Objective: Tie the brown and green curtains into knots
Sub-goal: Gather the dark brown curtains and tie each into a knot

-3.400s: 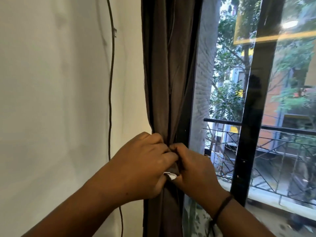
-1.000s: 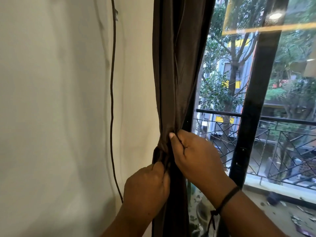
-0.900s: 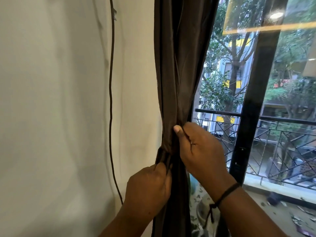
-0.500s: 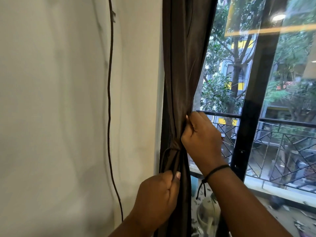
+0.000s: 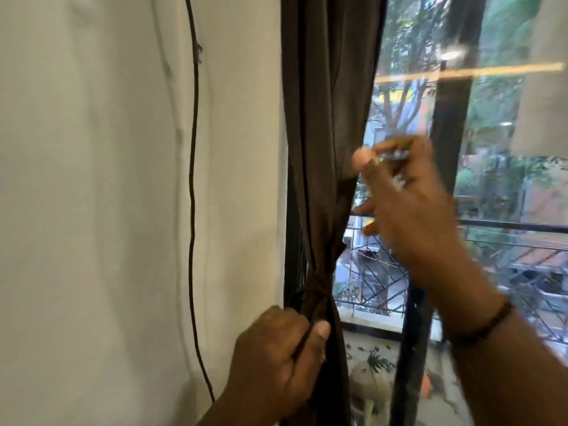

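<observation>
The brown curtain (image 5: 325,118) hangs gathered at the left edge of the window. It is cinched by a knot (image 5: 318,292) low down. Just below the knot, my left hand (image 5: 276,364) is closed around the curtain's lower part. My right hand (image 5: 408,210) is blurred and raised to the right of the curtain, apart from the cloth, fingers spread and holding nothing. No green curtain is in view.
A thin dark cable (image 5: 192,210) runs down the white wall (image 5: 92,210) on the left. A black window frame post (image 5: 451,118) stands right of the curtain. Behind the glass is a metal balcony railing (image 5: 507,229) with trees beyond.
My right hand has let go of the curtain above the knot and lifted up and to the right, fingers opening. My left hand keeps its grip below the knot.
</observation>
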Demonstrator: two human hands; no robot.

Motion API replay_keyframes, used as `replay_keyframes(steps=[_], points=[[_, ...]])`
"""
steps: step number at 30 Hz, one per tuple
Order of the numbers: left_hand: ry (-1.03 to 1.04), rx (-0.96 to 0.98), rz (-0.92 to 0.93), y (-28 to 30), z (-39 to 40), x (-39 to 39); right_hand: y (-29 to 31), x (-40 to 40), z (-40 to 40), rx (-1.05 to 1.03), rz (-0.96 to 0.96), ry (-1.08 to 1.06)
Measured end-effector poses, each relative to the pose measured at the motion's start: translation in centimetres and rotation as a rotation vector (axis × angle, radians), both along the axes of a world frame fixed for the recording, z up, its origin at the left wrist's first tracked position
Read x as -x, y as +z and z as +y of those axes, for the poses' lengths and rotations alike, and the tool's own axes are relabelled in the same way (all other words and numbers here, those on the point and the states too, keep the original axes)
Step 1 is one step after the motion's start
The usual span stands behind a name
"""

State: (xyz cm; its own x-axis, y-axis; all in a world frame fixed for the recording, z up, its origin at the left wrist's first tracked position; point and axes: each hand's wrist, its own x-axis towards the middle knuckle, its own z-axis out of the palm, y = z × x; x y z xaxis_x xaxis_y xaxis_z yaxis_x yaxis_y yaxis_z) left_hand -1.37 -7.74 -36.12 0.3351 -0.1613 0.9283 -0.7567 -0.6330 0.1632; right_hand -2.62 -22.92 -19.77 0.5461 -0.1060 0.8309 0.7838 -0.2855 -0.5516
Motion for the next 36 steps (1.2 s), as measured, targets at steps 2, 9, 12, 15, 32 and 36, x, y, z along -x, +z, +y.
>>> replay_keyframes(steps=[2,9,12,15,32,36], points=[[-0.045,0.133,0.01,1.1,0.5,-0.9,-4.5,-2.3,1.3,-0.029,0.202,0.038],[-0.42,0.465,0.83,-0.1,1.2,-3.5,-13.6,-3.8,1.4,-0.223,0.817,0.512],[-0.315,0.398,0.752,-1.3,1.1,-1.8,-14.6,-2.5,0.4,-0.167,0.784,0.469],[-0.104,0.314,0.563,-1.7,0.6,0.1,-15.7,-0.8,-0.4,-0.048,0.751,0.463],[0.508,0.104,0.453,-0.5,-4.4,12.1,-17.6,10.6,-7.2,0.505,0.233,-0.318],[0.194,0.423,0.677,-4.1,-7.8,13.8,-22.9,13.2,-7.0,0.717,0.455,-0.091]])
